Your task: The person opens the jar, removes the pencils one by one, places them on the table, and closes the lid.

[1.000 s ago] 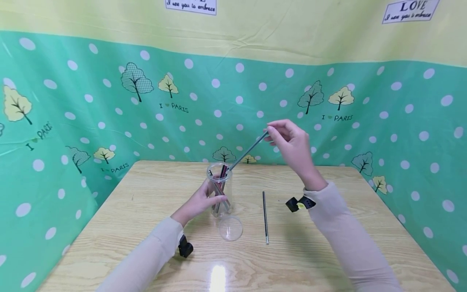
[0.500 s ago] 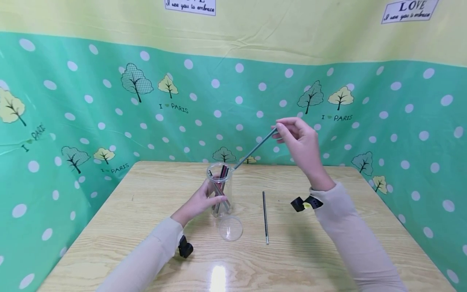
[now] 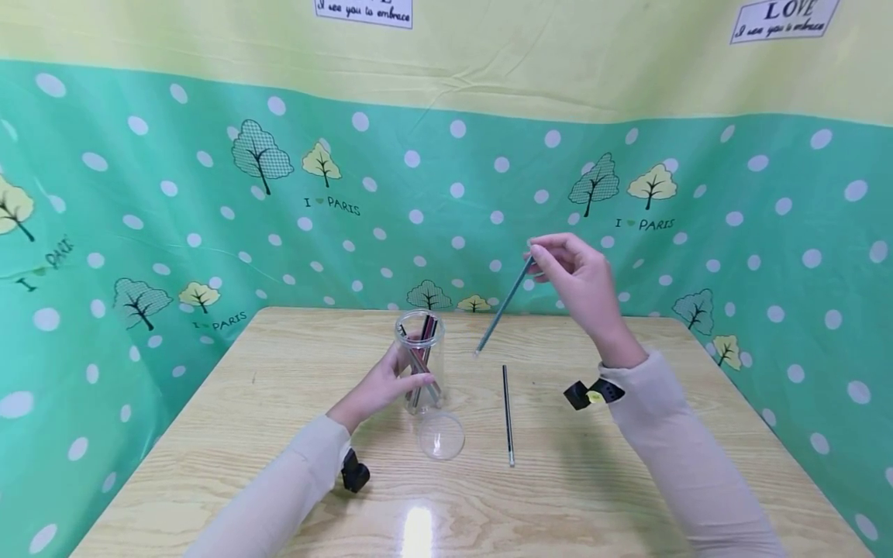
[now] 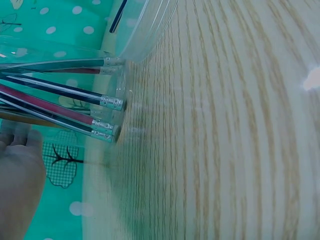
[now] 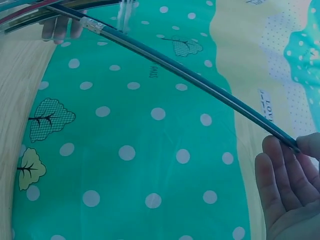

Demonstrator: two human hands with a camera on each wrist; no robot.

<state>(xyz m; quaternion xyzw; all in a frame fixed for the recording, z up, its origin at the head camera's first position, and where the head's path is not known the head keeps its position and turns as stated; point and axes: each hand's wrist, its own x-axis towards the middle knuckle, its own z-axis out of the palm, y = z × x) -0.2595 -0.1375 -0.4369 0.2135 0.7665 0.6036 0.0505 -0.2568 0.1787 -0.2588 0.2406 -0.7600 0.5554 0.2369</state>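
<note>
My left hand [image 3: 382,385] grips a clear jar [image 3: 437,364] standing upright on the table. Several pencils [image 3: 422,360] lean inside it; the left wrist view shows their metal ferrules at the jar's bottom, among them a red pencil [image 4: 55,106]. Up in the air to the jar's right, my right hand [image 3: 579,275] pinches a teal pencil [image 3: 504,308] near its upper tip. That pencil slants down to the left, its ferrule end lowest and outside the jar. A dark pencil [image 3: 508,415] lies on the table below it.
A round clear lid [image 3: 442,435] lies on the table just in front of the jar. The wooden table [image 3: 293,442] ends at a green dotted cloth [image 3: 349,256] hanging behind and at both sides.
The teal pencil's lower end has come out of the jar. My right hand has carried it right, and it now hangs more steeply. The left hand keeps its place on the jar.
</note>
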